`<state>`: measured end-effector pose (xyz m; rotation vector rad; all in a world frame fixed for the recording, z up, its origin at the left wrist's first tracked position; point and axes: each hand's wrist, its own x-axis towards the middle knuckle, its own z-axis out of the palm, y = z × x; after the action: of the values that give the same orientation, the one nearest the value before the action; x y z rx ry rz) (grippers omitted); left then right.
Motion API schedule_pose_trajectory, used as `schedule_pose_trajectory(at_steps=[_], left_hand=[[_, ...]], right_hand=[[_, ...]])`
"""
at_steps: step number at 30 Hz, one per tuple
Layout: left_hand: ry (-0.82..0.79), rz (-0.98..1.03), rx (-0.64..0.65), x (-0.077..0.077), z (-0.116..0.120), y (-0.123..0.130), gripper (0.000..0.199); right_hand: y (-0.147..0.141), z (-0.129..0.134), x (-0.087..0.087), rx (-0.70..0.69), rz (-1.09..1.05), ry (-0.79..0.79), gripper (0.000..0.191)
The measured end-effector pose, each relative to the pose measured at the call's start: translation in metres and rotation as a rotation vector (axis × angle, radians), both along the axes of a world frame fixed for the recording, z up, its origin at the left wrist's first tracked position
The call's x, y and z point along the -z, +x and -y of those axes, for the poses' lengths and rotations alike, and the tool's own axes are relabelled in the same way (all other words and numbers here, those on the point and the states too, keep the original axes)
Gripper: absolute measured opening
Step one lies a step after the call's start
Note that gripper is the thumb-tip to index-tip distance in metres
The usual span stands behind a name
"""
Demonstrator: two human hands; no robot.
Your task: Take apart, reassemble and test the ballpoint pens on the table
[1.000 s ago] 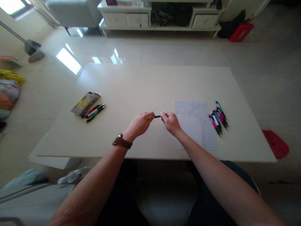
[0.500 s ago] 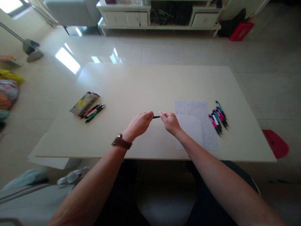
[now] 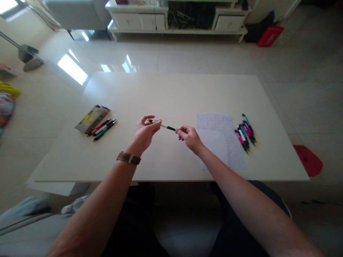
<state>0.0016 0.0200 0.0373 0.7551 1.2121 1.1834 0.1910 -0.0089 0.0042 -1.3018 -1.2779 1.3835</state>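
One pen (image 3: pixel 167 126), pale with dark ends, stretches between a person's two hands above a white bench (image 3: pixel 171 96). Three more pens, the left-side trio (image 3: pixel 104 130) in red, white and green, lie beside one crumpled-looking carton (image 3: pixel 92 119); roughly six others, the right-side cluster (image 3: pixel 245 134), sit at the right edge of a sheet of lined writing (image 3: pixel 214 121). One plain sheet (image 3: pixel 215 146) overlaps it.

The left hand (image 3: pixel 147 130), a brown strap (image 3: pixel 124 157) at its wrist, is loosely curled, thumb and fingers closed on the pen's pale barrel. The right hand (image 3: pixel 189 136) pinches the dark end, its other fingers bent. The hands are apart, joined only by the pen.

The pen's right tip is hidden by fingertips, the right-side cluster overlaps too much for a sure count, and the writing is too small to read. The right forearm (image 3: pixel 238 192) covers part of the plain sheet.
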Motion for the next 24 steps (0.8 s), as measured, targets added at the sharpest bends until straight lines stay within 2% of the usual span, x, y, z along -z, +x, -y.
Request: schedule_pose_trajectory(at_steps=[2,4,7,9,13,18,21,24], left_hand=[[-0.105,0.226,-0.053,-0.001,-0.002,0.002,0.02],[-0.185,0.389,-0.026,-0.003,-0.002,0.005,0.01],[-0.195,0.539,0.06,-0.009,0.0,0.011,0.016],[-0.183,0.562,0.108,-0.013,0.003,0.016,0.017],[-0.168,0.505,0.179,-0.013,0.007,0.029,0.014],[-0.1,0.438,0.271,-0.009,0.011,0.042,0.015],[-0.041,0.312,0.301,-0.008,0.015,0.046,0.027],[0.017,0.08,0.356,-0.001,0.016,0.045,0.042]], right_hand=[[-0.004,0.003,0.002,-0.077,0.037,-0.004,0.025],[-0.008,0.008,0.005,-0.154,0.094,-0.012,0.021],[-0.014,0.015,0.006,-0.239,0.174,-0.026,0.015],[-0.017,0.019,0.004,-0.255,0.21,0.006,0.014],[-0.015,0.025,-0.003,-0.212,0.332,0.173,0.014],[-0.003,0.029,-0.009,-0.248,0.391,0.126,0.011],[0.01,0.028,-0.014,-0.2,0.481,0.14,0.008],[0.028,0.025,-0.017,-0.094,0.712,0.157,0.005]])
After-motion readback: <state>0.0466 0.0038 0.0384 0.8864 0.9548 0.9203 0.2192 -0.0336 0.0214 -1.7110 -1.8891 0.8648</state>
